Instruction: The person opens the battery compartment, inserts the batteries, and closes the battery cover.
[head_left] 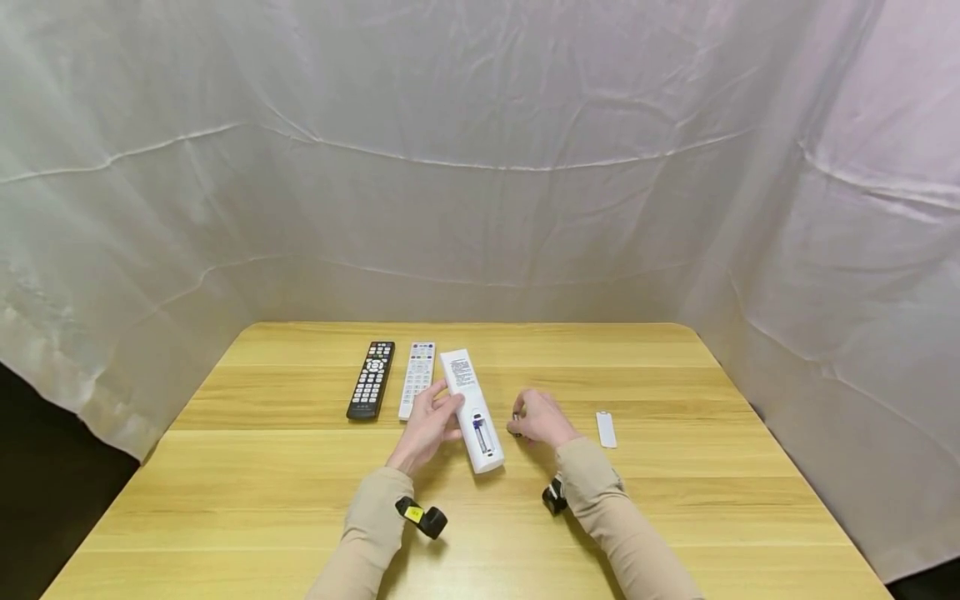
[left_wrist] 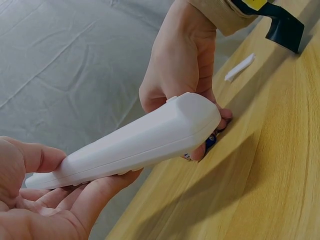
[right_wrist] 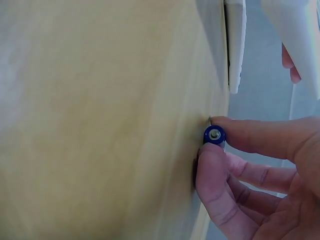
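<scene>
My left hand (head_left: 426,429) grips a white remote control (head_left: 467,392), back side up and raised above the table. Its battery compartment is uncovered, and one blue battery (head_left: 481,435) lies inside. From the left wrist view, the thumb is on one face of the remote (left_wrist: 135,135) and the fingers are beneath. To the right of the remote, my right hand (head_left: 542,417) pinches a second battery (right_wrist: 214,134) between thumb and finger at the tabletop; its blue end shows in the right wrist view. A small white battery cover (head_left: 606,429) lies right of that hand.
A black remote (head_left: 371,380) and another white remote (head_left: 417,375) lie buttons up on the wooden table (head_left: 262,500), left of the held one. The left hand partly overlaps the white one. A pale curtain (head_left: 480,208) hangs behind the table and at its sides.
</scene>
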